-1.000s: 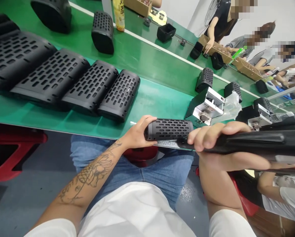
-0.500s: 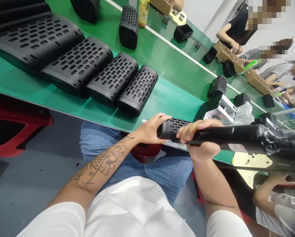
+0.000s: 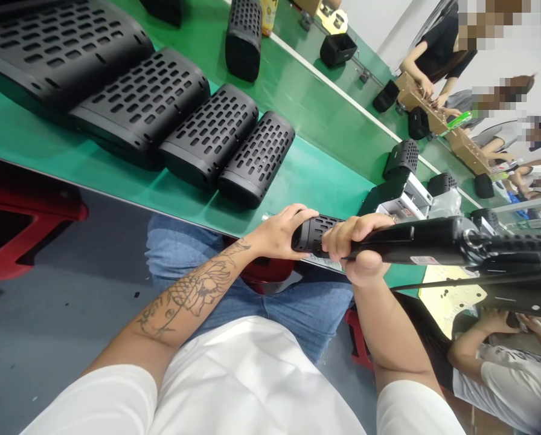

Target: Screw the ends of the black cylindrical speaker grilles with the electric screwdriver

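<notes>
My left hand (image 3: 279, 233) grips the near end of a black perforated housing (image 3: 316, 229), fingers over its top edge and thumb along its side. The housing lies at the front edge of the green bench. My right hand (image 3: 356, 240) is wrapped round a black electric screwdriver (image 3: 418, 240), which points left toward the housing. The driver's tip is hidden behind my fingers and the housing, so I cannot tell whether it touches a screw. A coiled cord runs off the driver's rear end to the right.
Several similar black housings (image 3: 246, 158) stand in a row at the left. Beyond my right hand is a black-and-white box-shaped device (image 3: 404, 202). A yellow sheet (image 3: 454, 293) with small dark pieces lies at the right. Co-workers (image 3: 438, 66) sit across the bench and at the lower right.
The screwdriver's rear end sits slightly higher in view, with my right hand still round it. My left hand stays on the housing. The co-worker's arms at lower right have shifted.
</notes>
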`<act>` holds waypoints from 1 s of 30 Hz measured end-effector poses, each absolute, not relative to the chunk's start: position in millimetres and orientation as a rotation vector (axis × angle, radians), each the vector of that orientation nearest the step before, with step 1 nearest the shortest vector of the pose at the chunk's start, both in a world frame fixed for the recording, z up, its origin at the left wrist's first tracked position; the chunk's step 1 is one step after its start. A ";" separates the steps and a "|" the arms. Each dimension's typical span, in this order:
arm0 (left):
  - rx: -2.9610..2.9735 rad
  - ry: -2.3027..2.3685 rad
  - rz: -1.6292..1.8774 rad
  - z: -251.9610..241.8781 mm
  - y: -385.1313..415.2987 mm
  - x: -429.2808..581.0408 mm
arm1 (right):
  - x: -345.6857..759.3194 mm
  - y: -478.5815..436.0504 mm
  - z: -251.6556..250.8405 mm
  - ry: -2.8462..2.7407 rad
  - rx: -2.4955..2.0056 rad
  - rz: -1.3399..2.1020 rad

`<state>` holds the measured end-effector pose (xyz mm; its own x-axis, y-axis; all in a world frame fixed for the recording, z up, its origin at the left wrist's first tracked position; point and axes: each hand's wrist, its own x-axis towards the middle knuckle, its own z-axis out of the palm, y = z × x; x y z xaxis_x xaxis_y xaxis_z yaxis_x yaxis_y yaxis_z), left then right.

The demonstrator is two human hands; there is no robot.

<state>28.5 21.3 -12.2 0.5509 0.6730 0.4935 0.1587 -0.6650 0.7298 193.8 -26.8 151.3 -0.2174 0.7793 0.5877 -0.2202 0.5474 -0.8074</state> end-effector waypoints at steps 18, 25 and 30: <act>2.215 1.293 1.325 -21.9 -67.0 37.2 | 238.2 -39.9 173.4 -1.329 -0.675 0.806; 2.545 0.702 1.292 -30.0 -146.3 67.1 | 379.6 16.2 182.0 -1.066 -1.100 0.112; 2.859 0.478 0.908 41.5 -44.3 79.3 | 422.6 45.3 138.8 -1.053 -1.166 0.106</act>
<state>79.3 -44.3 41.5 0.7723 0.3264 0.5450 0.2643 -0.9452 0.1915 422.6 45.3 138.8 0.5465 0.5644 0.6187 0.4302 0.4447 -0.7856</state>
